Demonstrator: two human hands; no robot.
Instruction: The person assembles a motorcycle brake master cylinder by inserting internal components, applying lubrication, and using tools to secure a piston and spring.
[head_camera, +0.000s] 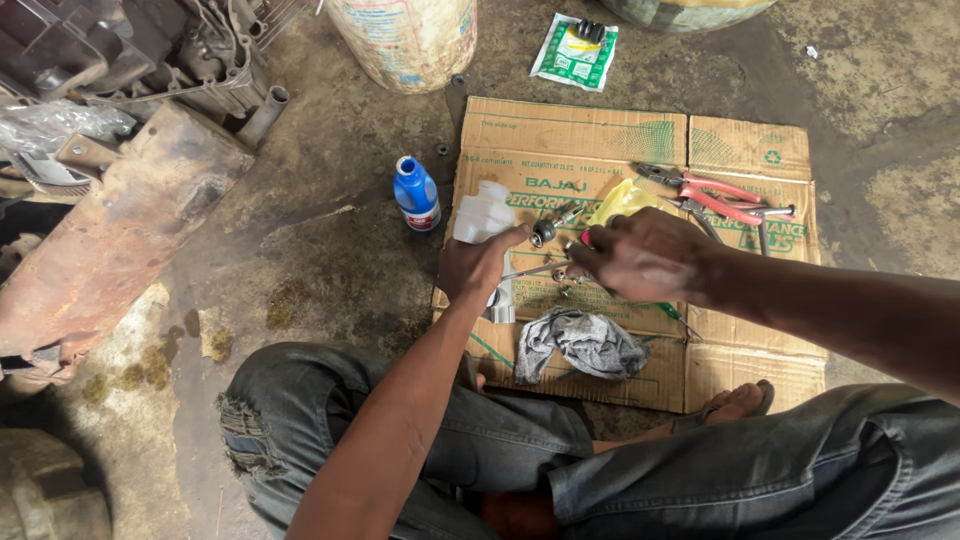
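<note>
Here, left hand (478, 262) gripping white bottle (482, 212), upright, tilted slightly right.

We count one blue bottle (416, 194), one white plastic container (482, 212), one grey rag (582, 343). Two red-handled pliers (712, 197), one green-white sachet (575, 52), one flattened cardboard box (745, 352).

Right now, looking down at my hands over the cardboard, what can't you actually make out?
- Head view: what the right hand grips; its own back hides the fingers' hold.
- The thin metal rod between both hands: its ends are covered by them.
- The white plastic part in the left hand: too pale and blurred to identify.
- The rusty machine: cut off by the left edge.
</note>
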